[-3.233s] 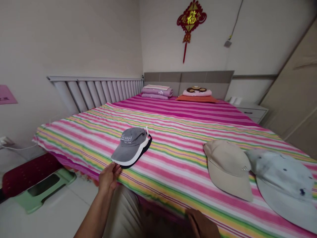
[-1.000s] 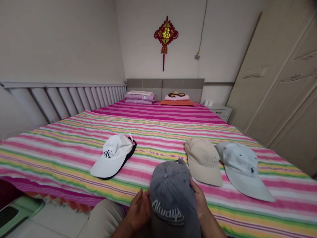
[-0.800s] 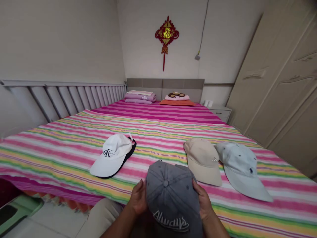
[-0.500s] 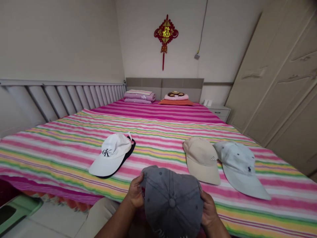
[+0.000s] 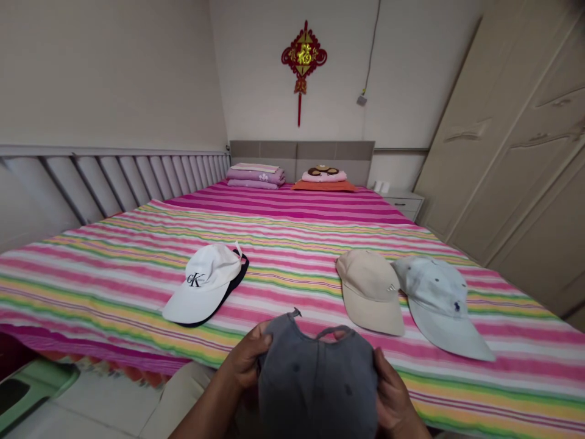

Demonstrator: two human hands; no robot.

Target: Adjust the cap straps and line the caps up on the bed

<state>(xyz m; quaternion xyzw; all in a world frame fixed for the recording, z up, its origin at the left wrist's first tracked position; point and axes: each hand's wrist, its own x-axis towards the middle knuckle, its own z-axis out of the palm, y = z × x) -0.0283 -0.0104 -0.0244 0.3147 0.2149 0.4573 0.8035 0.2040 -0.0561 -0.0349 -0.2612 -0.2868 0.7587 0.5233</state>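
Between my two hands is a dark grey baseball cap [image 5: 317, 384], its back opening and strap facing up and away from me. My left hand [image 5: 249, 356] pinches the cap's left side, and my right hand [image 5: 393, 393] grips its right side. The cap's lower part runs out of the frame. Ahead on the left lies a white cap [image 5: 208, 283] with black "CK" lettering, resting over a black cap [image 5: 238, 275] that shows only along its edge. To the right, a beige cap [image 5: 370, 292] touches a pale blue-grey cap [image 5: 441, 305].
A striped sheet [image 5: 283, 244] covers the bed. Folded purple bedding [image 5: 256, 177] and a pink folded pile [image 5: 324, 177] sit by the headboard [image 5: 333, 155]. Railings [image 5: 150, 177] line the left wall; a wardrobe [image 5: 512, 152] stands at right. A green stool [image 5: 39, 390] is at lower left.
The grey cap has been tilted in my hands: its crown button was facing me, and now its back opening and strap show at the top. The other caps lie as before.
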